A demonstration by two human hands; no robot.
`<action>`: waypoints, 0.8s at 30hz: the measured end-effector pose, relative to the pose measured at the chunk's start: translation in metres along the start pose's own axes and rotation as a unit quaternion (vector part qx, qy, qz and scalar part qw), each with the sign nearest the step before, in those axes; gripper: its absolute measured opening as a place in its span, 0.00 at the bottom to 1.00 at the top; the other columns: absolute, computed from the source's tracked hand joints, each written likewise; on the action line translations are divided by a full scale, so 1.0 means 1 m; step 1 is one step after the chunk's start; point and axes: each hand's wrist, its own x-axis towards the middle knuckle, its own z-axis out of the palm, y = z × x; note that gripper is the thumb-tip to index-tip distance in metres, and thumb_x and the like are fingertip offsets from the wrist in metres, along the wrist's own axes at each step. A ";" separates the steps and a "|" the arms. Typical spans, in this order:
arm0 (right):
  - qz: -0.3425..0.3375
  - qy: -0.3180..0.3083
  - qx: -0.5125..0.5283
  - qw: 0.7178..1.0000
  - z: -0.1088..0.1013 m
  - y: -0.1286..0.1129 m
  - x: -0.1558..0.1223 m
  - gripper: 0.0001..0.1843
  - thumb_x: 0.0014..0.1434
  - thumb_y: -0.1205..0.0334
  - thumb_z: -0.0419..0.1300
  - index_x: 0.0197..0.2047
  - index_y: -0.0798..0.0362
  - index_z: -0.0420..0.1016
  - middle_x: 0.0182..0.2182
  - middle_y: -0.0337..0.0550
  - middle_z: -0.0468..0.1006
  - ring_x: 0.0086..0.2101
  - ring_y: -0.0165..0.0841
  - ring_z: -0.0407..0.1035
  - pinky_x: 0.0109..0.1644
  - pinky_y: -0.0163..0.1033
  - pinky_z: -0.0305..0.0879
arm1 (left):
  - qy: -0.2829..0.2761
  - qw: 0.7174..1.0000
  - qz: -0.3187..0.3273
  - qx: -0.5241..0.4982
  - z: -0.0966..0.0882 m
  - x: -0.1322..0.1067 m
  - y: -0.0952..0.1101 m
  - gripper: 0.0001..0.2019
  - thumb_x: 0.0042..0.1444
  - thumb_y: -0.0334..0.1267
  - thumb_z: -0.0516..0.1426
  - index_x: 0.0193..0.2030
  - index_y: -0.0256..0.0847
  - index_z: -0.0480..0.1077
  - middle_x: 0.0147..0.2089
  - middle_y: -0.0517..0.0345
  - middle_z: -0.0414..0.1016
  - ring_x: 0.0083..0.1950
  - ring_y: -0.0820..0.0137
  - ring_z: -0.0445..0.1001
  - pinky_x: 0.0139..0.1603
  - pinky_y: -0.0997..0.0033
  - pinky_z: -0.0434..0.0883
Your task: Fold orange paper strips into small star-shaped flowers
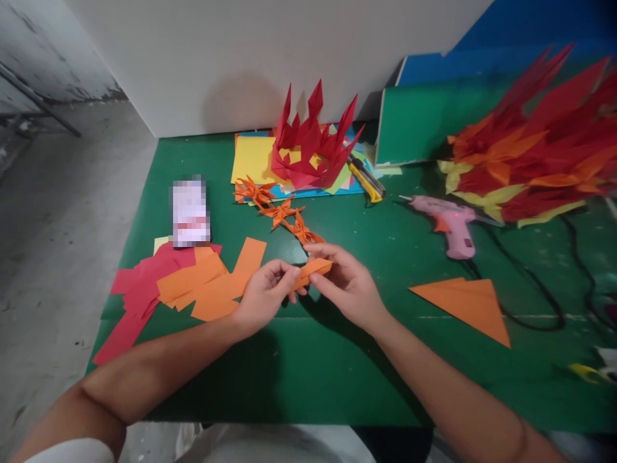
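Observation:
My left hand [267, 291] and my right hand [348, 283] meet over the green table [337, 373], both pinching a small folded orange paper piece [314, 269] between fingers and thumbs. Just behind it lies a chain of three folded orange paper stars [279, 211]. To the left of my left hand are loose orange paper strips [212, 286] on top of red paper strips [137, 296].
A red folded paper crown [311, 145] stands on a stack of coloured sheets [253, 159] at the back. A yellow utility knife [366, 180], a pink glue gun [450, 222] with black cord, an orange paper triangle [465, 302] and a large red-orange paper piece [535, 154] lie right. A blurred card [191, 213] lies left.

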 end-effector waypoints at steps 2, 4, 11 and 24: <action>-0.001 -0.008 -0.002 1.000 0.000 -0.001 -0.001 0.18 0.58 0.68 0.55 0.52 0.49 0.67 0.37 0.42 0.71 0.33 0.29 0.69 0.35 0.33 0.70 | 0.006 1.000 0.002 0.005 0.001 -0.001 -0.001 0.22 0.48 0.57 0.60 0.29 0.37 0.64 0.22 0.63 0.72 0.19 0.80 0.64 0.22 0.78 0.61; 0.002 -0.003 -0.001 1.000 0.001 -0.002 -0.001 0.17 0.57 0.68 0.55 0.51 0.49 0.68 0.38 0.42 0.71 0.34 0.29 0.70 0.36 0.34 0.70 | 0.010 1.000 0.005 0.011 0.001 -0.001 -0.002 0.21 0.48 0.56 0.60 0.29 0.37 0.64 0.21 0.64 0.71 0.18 0.80 0.64 0.22 0.78 0.61; 0.007 0.028 -0.029 0.999 0.004 -0.005 -0.001 0.09 0.56 0.66 0.57 0.42 0.49 0.72 0.37 0.42 0.75 0.33 0.30 0.72 0.36 0.35 0.71 | 0.023 0.999 0.015 0.025 0.000 -0.002 -0.006 0.20 0.51 0.54 0.59 0.29 0.37 0.64 0.22 0.63 0.72 0.18 0.81 0.63 0.22 0.79 0.61; -0.005 0.037 -0.076 0.996 0.008 -0.004 0.001 0.04 0.55 0.66 0.59 0.36 0.51 0.71 0.32 0.39 0.74 0.31 0.29 0.71 0.33 0.33 0.68 | 0.019 0.998 0.033 0.059 -0.001 -0.002 -0.006 0.16 0.55 0.49 0.56 0.29 0.38 0.63 0.22 0.65 0.69 0.18 0.81 0.64 0.22 0.80 0.62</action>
